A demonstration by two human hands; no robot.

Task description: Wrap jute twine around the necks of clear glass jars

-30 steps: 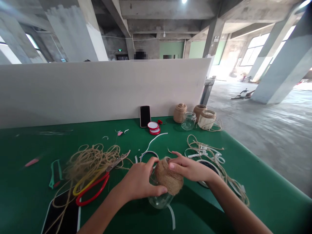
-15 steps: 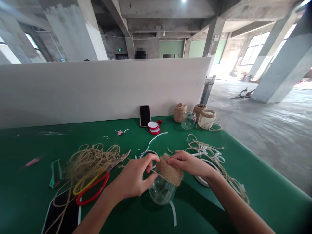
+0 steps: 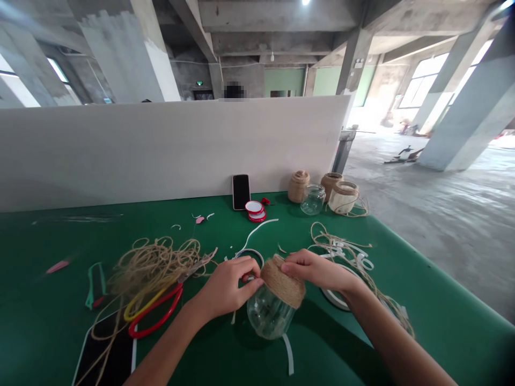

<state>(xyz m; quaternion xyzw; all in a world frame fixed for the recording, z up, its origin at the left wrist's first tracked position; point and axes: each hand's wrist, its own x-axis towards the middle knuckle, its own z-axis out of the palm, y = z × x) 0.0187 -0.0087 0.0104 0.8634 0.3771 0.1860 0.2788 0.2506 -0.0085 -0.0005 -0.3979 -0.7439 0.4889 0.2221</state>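
Observation:
A glass jar (image 3: pixel 270 313) leans in front of me, its upper part wrapped in brown twine (image 3: pixel 284 283). My right hand (image 3: pixel 311 269) grips the wrapped top from the right, thumb on the twine. At the left edge of the wrapping, the fingers of my left hand (image 3: pixel 237 284) are pinched together; a short twine end (image 3: pixel 233 318) hangs below them. A white strip (image 3: pixel 288 354) lies under the jar. Left of my left hand are scissors (image 3: pixel 156 316) with red and yellow handles, beside a loose twine pile (image 3: pixel 156 265).
Behind stand a phone (image 3: pixel 241 192), red-rimmed tape rolls (image 3: pixel 256 211), a clear jar (image 3: pixel 313 200) and several twine-wrapped jars (image 3: pixel 298 187). More twine and white strips (image 3: pixel 362 262) lie right. A tablet (image 3: pixel 107 351) is front left. A white panel (image 3: pixel 173 153) borders the green table (image 3: pixel 434 279).
My left fingers have closed in on the wrapping's left edge, and the strand stretched across the jar there no longer shows. A twine end now hangs below my left hand.

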